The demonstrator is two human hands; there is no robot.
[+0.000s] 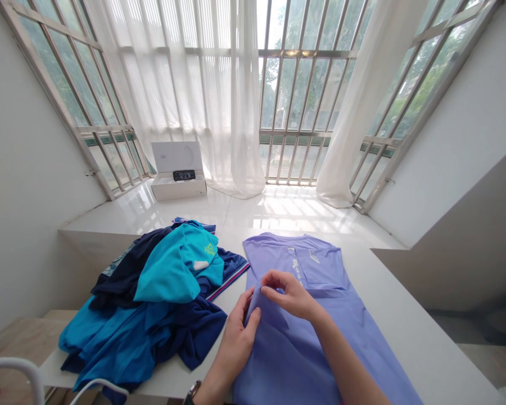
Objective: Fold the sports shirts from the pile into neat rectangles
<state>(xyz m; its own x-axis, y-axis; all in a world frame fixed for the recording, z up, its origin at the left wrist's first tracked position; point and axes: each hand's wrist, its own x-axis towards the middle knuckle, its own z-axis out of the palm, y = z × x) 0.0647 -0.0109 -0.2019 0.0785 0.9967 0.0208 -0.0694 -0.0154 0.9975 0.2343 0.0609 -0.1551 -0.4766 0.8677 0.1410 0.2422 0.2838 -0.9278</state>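
A lavender shirt (307,337) lies spread on the white table, its neckline toward the window and its near end running past the bottom of the view. Over its left side, my left hand (239,326) grips a raised fold of the fabric between thumb and fingers. Just beside it, my right hand (289,293) pinches the same fold with thumb and forefinger. Above my hands, a folded-over part of the shirt shows white lettering and a small pale mark. A watch (193,392) is on my left wrist.
Left of the shirt is a heap of garments, with a turquoise shirt (172,264) on top and a blue one (109,337) below. An opened white box (179,188) holding a dark device (184,175) stands on the window sill. White curtains (236,101) hang before barred windows.
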